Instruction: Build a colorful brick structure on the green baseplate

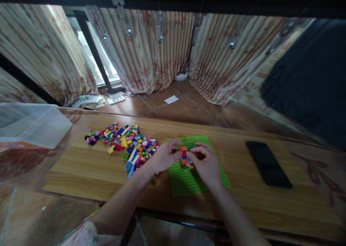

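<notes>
A small build of toy building bricks (186,162), in orange, red, blue and other colours, is on the green studded baseplate (183,186). My left hand (168,155) comes to it from the left, thumb and fingers closed at its upper left side. From the right, my right hand (207,164) grips the same build, its thumb close to the left thumb and its index finger curled over the far edge. Red and orange bricks show between the two thumbs. My fingers cover part of the build, so its full shape is hidden.
Loose bricks of many colours (135,142) lie in a spread pile left of the baseplate on the wooden table (89,166). A black phone (269,164) rests at the right. A translucent plastic bin (40,125) stands at the far left. Striped curtains (140,51) hang behind.
</notes>
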{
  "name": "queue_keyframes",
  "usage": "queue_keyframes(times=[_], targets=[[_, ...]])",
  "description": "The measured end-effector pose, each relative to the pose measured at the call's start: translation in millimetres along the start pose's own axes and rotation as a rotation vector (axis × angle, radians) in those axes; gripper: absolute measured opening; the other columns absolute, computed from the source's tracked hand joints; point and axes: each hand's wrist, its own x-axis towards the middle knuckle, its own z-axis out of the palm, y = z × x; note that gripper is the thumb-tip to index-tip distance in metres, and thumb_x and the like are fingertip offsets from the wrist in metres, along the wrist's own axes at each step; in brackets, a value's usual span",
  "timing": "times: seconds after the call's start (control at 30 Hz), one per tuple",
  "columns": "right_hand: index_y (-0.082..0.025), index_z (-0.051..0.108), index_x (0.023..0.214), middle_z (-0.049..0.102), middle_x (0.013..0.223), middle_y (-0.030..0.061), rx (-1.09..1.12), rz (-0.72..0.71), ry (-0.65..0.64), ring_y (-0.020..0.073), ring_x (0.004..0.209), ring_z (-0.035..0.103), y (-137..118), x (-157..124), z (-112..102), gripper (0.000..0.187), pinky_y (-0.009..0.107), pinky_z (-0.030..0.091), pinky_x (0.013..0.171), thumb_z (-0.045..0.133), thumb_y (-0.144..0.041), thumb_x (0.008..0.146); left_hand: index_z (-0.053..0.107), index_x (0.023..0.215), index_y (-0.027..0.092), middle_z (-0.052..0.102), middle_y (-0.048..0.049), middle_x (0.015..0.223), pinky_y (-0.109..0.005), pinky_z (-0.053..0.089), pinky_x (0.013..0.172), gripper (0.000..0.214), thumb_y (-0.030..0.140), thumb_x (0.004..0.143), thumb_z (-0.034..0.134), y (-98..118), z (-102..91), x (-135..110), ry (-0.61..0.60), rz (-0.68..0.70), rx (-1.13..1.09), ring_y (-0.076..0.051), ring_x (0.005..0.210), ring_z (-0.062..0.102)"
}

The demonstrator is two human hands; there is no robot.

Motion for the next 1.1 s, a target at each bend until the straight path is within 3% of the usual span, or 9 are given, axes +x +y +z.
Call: queue_keyframes(times=[0.13, 0.43, 0.87, 1.1], targets=[[-0.022, 0.063, 0.078, 0.062, 0.107, 0.0069, 0.048, 0.046, 0.029, 0.0227, 0.102, 0.057, -0.4, 1.6, 3.5, 0.019, 0.04, 0.041, 0.095, 0.069, -0.038, 0.069, 0.057, 0.099, 0.017, 0.057, 0.0042, 0.063, -0.019, 0.037, 0.05, 0.027, 0.026, 0.074, 0.061, 0.1, 0.8, 1.3, 0.012, -0.002, -0.013, -0.009, 0.052, 0.05], [-0.022, 0.062, 0.079, 0.064, 0.102, 0.0058, 0.103, 0.128, -0.032, 0.021, 0.093, 0.059, 2.3, 5.6, 3.1, 0.022, 0.037, 0.043, 0.09, 0.069, -0.039, 0.068, 0.06, 0.093, 0.016, 0.056, 0.0042, 0.062, -0.019, 0.036, 0.049, 0.02, 0.022, 0.074, 0.058, 1.2, 3.0, 1.6, 0.02, 0.007, -0.011, -0.008, 0.052, 0.049], [-0.021, 0.062, 0.08, 0.064, 0.098, 0.0044, 0.094, 0.096, -0.097, 0.0206, 0.091, 0.058, 6.3, 7.3, -2.0, 0.022, 0.036, 0.042, 0.085, 0.069, -0.04, 0.069, 0.06, 0.093, 0.014, 0.057, 0.0033, 0.062, -0.019, 0.033, 0.047, 0.021, 0.025, 0.075, 0.062, 1.4, 2.7, -0.1, 0.007, 0.047, -0.001, -0.008, 0.052, 0.049], [-0.021, 0.06, 0.08, 0.063, 0.096, 0.0038, 0.114, 0.069, -0.11, 0.0205, 0.09, 0.057, 7.4, 7.6, -1.5, 0.021, 0.036, 0.042, 0.085, 0.069, -0.038, 0.069, 0.061, 0.089, 0.014, 0.06, 0.0035, 0.062, -0.019, 0.035, 0.05, 0.019, 0.019, 0.071, 0.065, 3.1, 8.1, -0.6, 0.101, 0.073, 0.045, -0.009, 0.053, 0.051]])
